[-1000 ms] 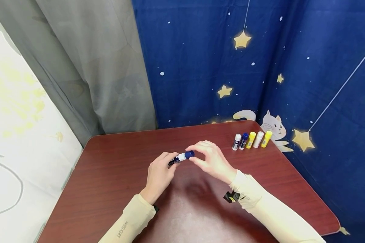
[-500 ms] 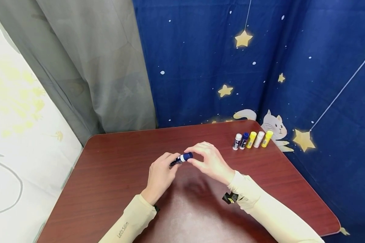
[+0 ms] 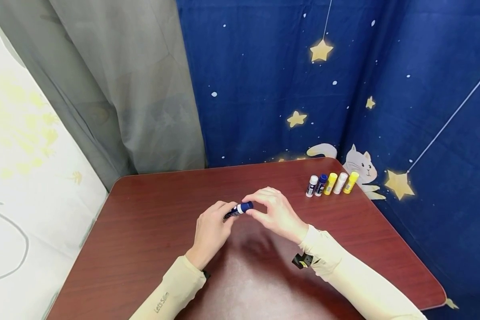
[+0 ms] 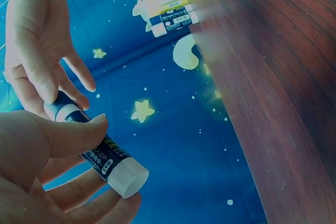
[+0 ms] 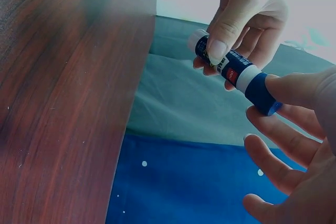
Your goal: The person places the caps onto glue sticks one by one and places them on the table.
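Observation:
A glue stick (image 3: 233, 211) with a dark blue label lies tilted between both hands above the table. My left hand (image 3: 213, 226) grips its body, the thumb laid across the label in the left wrist view. At that end the white base (image 4: 129, 178) sticks out past the fingers. My right hand (image 3: 278, 213) pinches the blue cap (image 5: 261, 94) between thumb and index finger, its other fingers spread apart in the right wrist view. Between cap and label shows a white band (image 5: 247, 78). The cap sits in line with the body.
Several glue sticks stand in a row at the table's back right corner: a white-capped one (image 3: 311, 186), a blue-capped one (image 3: 321, 185), yellow ones and a white one (image 3: 340, 183). The brown table (image 3: 156, 209) ends at a grey curtain (image 3: 156, 111) and a blue starry curtain (image 3: 256, 89).
The cap has moved slightly left toward the glue stick's body, and the white band showing between them has become shorter. Both hands keep their hold; the last half second shows almost no movement.

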Demonstrator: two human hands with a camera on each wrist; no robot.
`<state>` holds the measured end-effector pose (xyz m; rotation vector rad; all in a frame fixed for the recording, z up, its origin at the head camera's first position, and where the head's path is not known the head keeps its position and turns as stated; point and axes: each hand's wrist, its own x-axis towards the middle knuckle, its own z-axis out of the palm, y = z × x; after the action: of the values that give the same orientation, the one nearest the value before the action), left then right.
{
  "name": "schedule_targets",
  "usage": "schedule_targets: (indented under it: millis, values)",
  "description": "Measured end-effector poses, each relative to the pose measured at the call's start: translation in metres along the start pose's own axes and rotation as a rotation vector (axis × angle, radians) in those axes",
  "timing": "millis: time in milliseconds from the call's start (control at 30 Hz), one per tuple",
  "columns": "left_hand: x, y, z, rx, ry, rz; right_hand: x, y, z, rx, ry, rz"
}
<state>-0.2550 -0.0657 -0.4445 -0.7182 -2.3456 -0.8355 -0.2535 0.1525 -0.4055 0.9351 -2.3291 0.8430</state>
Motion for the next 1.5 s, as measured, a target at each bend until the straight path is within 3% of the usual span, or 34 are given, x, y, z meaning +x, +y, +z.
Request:
schedule_targets:
  millis: [867,1500]
  values:
    - [0.0017,0.0023,-0.0013,0.021,0.063,0.062,0.0034,-0.0009,0.0041,-0.035,0.020,-0.072]
    - [0.0058,0.0054,-0.0037,0.097,0.112,0.154,0.0094,-0.0043,0.0045,-0.113,0.006,-0.119]
